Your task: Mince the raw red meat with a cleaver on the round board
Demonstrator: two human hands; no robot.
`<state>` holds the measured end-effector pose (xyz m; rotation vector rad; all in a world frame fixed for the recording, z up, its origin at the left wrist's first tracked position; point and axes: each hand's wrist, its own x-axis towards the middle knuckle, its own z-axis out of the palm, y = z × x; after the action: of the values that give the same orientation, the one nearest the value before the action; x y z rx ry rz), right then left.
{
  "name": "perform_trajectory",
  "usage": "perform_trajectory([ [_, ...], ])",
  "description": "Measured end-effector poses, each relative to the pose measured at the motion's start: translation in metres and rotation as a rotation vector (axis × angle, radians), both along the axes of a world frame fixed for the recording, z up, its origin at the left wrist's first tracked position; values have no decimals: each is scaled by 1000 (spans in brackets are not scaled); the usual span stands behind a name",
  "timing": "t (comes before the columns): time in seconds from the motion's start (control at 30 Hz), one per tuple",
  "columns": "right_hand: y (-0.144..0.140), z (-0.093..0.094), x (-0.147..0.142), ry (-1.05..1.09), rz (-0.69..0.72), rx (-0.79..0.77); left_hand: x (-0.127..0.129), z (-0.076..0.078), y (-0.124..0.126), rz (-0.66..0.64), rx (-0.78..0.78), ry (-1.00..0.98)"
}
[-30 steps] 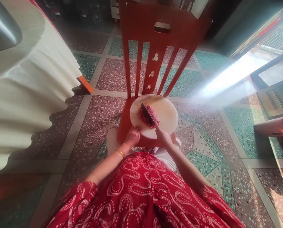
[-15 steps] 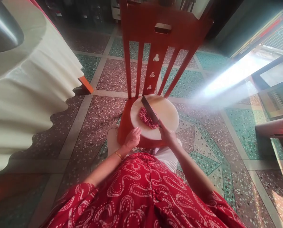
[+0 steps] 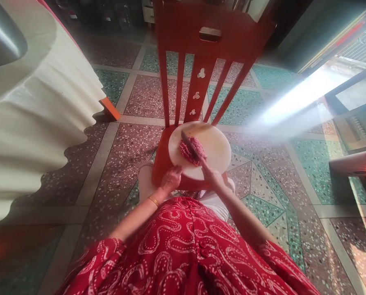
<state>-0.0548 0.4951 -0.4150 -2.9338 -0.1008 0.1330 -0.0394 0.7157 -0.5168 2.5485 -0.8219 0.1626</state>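
Observation:
A round pale chopping board (image 3: 218,147) lies on the seat of a red wooden chair (image 3: 161,157). Minced meat (image 3: 198,144), pink and red, forms a small heap on the board's left half. My right hand (image 3: 212,177) is closed round the handle of a cleaver (image 3: 188,143). Its dark blade stands edge down in the heap, slanting away to the left. At the board's near left rim is my left hand (image 3: 171,179), its fingers pressed together against the edge; the thumb's grip is partly hidden.
The chair's slatted back rises behind the board. To the left stands a table with a cream cloth (image 3: 56,106) and a shiny metal vessel (image 3: 4,37) on top. A red and white object (image 3: 355,162) is at the right. Bright light enters from the right.
The cleaver has come down into the meat and turned from showing its flat side to nearly edge-on. My right hand shifted slightly left. My left fingers have curled in a little.

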Motion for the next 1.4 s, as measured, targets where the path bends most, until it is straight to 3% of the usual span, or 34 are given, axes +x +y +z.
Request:
perform_trajectory([
  [0.1,-4,5,6,85,-9,-14,0,1,0,-15,12,-8],
  [0.27,-3,9,12,-133,-59,88,1,0,-1,-5,10,-25],
  [0.43,-5,2,10,87,-72,17,0,-1,-1,4,2,-12],
  [0.6,-10,3,20,-127,-147,96,2,0,-1,-9,1,-11],
  [0.8,-19,4,30,65,-160,31,1,0,-2,1,-7,5],
  [0.93,-20,13,27,-122,-175,23,2,-2,-2,-9,-3,-20],
  [1.1,-17,3,18,86,-138,-17,2,-3,-3,12,-16,-8],
  [1.3,-24,10,16,-144,-184,26,2,1,-3,-7,-3,-11],
  [1.4,-21,4,14,-6,-168,20,1,0,-3,13,-12,-11],
])
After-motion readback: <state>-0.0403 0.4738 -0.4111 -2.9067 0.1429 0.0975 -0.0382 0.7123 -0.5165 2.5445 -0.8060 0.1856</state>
